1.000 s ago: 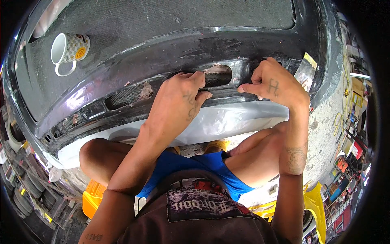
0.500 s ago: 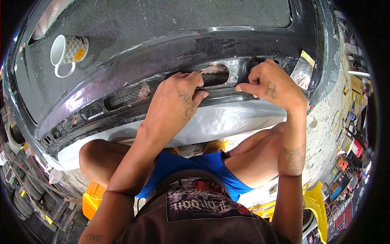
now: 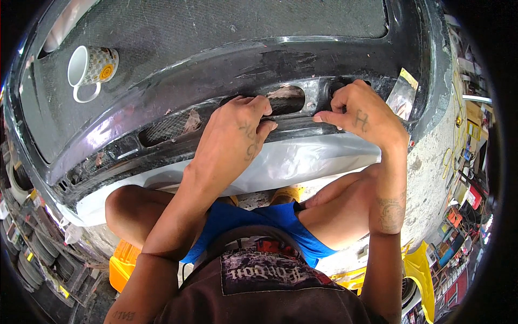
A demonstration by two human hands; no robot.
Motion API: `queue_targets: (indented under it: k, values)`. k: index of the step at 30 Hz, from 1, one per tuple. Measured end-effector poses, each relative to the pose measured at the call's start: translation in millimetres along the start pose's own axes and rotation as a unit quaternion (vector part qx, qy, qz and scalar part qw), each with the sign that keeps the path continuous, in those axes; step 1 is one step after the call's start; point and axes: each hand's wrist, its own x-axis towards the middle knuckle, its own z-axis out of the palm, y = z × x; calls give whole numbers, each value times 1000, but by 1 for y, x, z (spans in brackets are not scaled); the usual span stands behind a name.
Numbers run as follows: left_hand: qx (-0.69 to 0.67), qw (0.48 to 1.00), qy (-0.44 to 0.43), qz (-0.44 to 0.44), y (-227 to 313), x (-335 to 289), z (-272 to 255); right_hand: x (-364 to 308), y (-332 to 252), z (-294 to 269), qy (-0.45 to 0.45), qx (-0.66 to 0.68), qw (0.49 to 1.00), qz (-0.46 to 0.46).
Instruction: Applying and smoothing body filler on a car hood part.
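Head view: a large black bumper [image 3: 280, 62] is stretching across the upper half, right under both hands. The left hand [image 3: 233, 121] is gripping its near bar, fingers curling over the edge and thumb lying close to the forefinger. The right hand [image 3: 369, 114] is holding the same bar farther right, fingers hooking into a recess and thumb pointing left; fingertips there are partly hiding. Between the hands, a slot [image 3: 291, 100] is showing.

A patterned mug [image 3: 93, 67] is sitting on the grey panel [image 3: 226, 24] at upper left, well apart from the hands. A shiny strip [image 3: 402, 96] is lying just beside the right hand. Silver sheeting [image 3: 313, 154] is spreading between the bumper and the person's bent legs [image 3: 132, 208].

Both forearms are reaching up from below, the left slanting rightward, the right rising nearly straight with its wrist bending inward.
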Motion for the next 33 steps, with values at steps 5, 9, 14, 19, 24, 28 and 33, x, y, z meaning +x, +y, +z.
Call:
queue_targets:
  k: [5,9,14,19,24,28,33]
  values:
    - [-15,1000,1,4,2,1,2,-2,0,-1,0,7,1000,5]
    - [-16,1000,0,5,7,0,-2,-6,7,-1,70,-16,995,-71]
    - [-41,998,39,28,18,-5,-25,-21,-2,-27,78,89,991,-55]
    - [-56,998,-19,38,32,-38,-61,-40,3,-30,122,306,943,-40]
    - [-125,974,-183,52,3,-91,-72,-39,33,-28,184,319,927,-68]
    - [-193,963,-188,19,-13,-103,-67,-57,60,-41,261,300,916,-47]
    - [-118,980,-157,4,-12,-99,-59,-68,102,-42,341,337,877,-29]
